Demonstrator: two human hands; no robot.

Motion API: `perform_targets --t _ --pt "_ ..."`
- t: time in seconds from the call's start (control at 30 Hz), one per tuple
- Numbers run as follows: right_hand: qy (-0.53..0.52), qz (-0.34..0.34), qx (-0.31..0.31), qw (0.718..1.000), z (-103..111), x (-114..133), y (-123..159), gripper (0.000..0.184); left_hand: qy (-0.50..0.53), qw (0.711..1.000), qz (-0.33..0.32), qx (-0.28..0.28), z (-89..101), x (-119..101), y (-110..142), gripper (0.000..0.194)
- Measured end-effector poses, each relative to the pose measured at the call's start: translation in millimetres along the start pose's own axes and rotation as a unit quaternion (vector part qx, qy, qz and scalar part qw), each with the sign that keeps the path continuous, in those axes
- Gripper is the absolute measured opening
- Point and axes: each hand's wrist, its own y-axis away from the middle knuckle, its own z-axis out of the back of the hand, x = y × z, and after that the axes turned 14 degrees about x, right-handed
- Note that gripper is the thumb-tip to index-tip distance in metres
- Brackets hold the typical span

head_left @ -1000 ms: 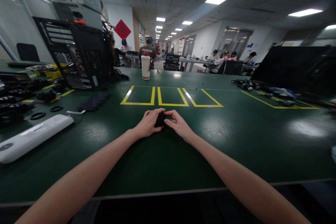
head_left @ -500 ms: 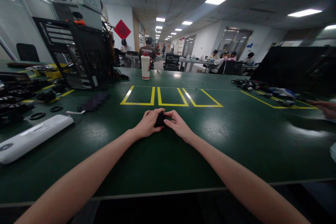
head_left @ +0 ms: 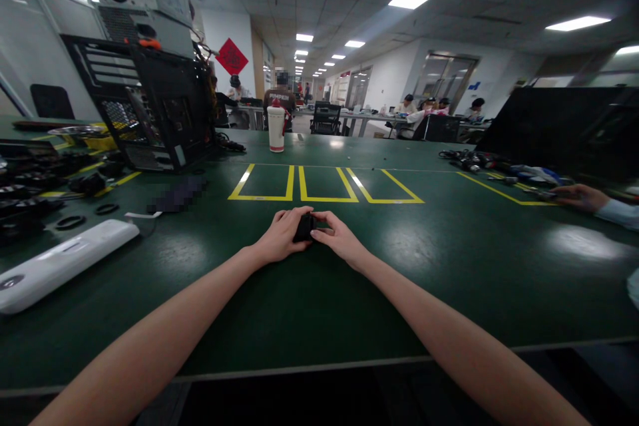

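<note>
Between my two hands, just in front of the yellow-taped boxes, is a small black block-like object [head_left: 303, 229] whose exact kind I cannot make out. My left hand [head_left: 281, 234] is closed round its left side, thumb at the near edge and fingers over the top. The fingertips of my right hand [head_left: 335, 237] pinch its right side. Much of the object is hidden by my fingers. Both forearms reach forward over the green tabletop [head_left: 309, 306].
Yellow tape outlines [head_left: 329, 200] lie ahead, with a white cup [head_left: 276, 128] behind. At left stand a black computer case [head_left: 164, 106] and a long white device [head_left: 64, 263]. At right, a co-worker's hand [head_left: 582, 198] is by several small parts [head_left: 524, 175].
My hands and the black object have hardly moved. The co-worker's hand at right has come further into view, reaching to the parts on the table.
</note>
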Motion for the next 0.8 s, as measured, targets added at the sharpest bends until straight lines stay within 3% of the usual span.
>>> perform_targets --t 0.2,0.47,0.8 --pt "0.015 0.007 -0.004 1.000 -0.7 1.2 0.8 0.025 0.002 1.000 0.005 -0.001 -1.1 0.4 -0.7 0.063" --pt "0.015 -0.013 0.003 1.000 1.3 -1.6 -0.3 0.040 0.000 1.000 0.000 -0.004 -1.4 1.2 -0.5 0.064" --pt "0.017 0.011 0.009 1.000 -1.7 4.5 3.3 0.027 0.004 1.000 -0.001 0.001 0.2 0.5 0.6 0.062"
